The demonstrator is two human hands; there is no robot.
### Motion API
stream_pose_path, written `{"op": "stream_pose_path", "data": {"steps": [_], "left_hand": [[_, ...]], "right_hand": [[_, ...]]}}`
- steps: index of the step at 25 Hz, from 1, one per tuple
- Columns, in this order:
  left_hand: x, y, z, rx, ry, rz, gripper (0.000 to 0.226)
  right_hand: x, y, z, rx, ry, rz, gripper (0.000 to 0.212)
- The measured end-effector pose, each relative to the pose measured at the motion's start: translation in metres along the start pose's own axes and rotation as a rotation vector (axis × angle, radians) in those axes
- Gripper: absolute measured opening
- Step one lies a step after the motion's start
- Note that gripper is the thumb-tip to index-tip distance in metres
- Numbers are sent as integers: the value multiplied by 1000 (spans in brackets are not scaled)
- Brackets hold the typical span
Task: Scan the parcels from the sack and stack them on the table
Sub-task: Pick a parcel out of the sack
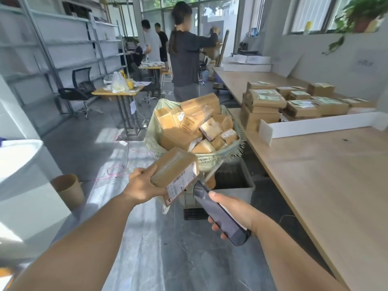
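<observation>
Parcel [174,169] clamped between left hand's [142,184] thumb and fingers

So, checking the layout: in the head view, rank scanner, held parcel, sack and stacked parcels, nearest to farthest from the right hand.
1. scanner: gripped in the right hand.
2. held parcel: just ahead-left, in the left hand.
3. sack: ahead, beside the table.
4. stacked parcels: far right, on the table.
</observation>
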State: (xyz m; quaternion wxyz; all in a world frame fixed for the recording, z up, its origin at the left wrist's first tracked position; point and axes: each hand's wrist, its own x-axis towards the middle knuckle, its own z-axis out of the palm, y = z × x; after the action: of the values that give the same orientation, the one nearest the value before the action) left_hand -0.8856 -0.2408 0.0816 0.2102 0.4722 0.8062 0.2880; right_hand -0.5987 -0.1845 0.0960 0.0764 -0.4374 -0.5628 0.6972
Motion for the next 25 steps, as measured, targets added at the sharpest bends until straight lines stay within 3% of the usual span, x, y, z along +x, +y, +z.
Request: {"op": "stream_pose_path", "data": {"steps": [4,9,13,16,20,22,25], "left_hand": [[66,3,-18,-66,51,-2,83],[160,30,-34,-60,185,-30,106],[247,66,-60,45,236,-68,115],[307,87,-71,112,291,-57,101],[381,99,-74,167,363,1,78],[414,97,-67,184,335,40,78],[457,96,-54,236,151,52,87]], "right_hand": [[62,-51,-15,-58,-30,-86,55],[144,-107,-57,-55,-64,-147,47],[204,-155,-100,-37,-78,-182,68],[243,-181,-131,-43,-92,-172,80],[276,-199,-149,19,-41,-115,63],[287,-200,-151,69,5,-109,68],[298,-199,-153,59,90,-134,69]]}}
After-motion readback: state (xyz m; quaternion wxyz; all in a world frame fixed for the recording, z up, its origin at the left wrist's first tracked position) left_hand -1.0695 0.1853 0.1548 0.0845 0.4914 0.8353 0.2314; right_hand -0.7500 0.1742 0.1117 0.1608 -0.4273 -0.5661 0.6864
